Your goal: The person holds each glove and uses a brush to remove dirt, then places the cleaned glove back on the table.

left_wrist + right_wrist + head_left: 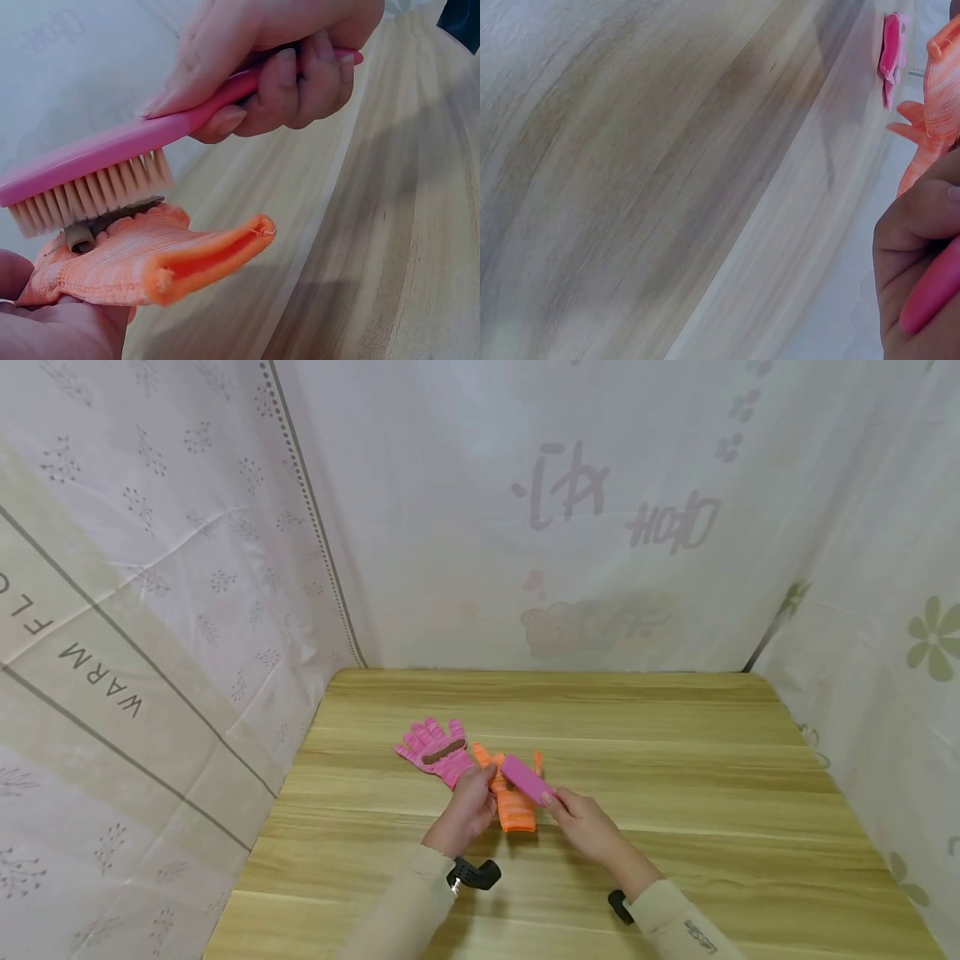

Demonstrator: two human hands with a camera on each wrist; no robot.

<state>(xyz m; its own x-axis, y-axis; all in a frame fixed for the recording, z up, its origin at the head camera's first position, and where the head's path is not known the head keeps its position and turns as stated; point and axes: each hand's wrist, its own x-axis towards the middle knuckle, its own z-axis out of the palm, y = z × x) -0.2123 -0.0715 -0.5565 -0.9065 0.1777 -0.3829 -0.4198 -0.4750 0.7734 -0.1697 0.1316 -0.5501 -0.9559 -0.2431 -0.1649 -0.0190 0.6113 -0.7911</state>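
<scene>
My left hand holds an orange knit glove by its side, thumb at the edge and fingers underneath. In the left wrist view the orange glove's cuff gapes toward the camera, and a brown strip with a curled end lies across its upper face. My right hand grips the handle of a pink brush. Its pale bristles point down, right at the brown strip. In the right wrist view the right hand and the brush handle are partly cut off.
A pink knit glove lies on the wood-grain table, left of the orange one, with a brown strip across it. Patterned cloth hangs behind the table and along both sides.
</scene>
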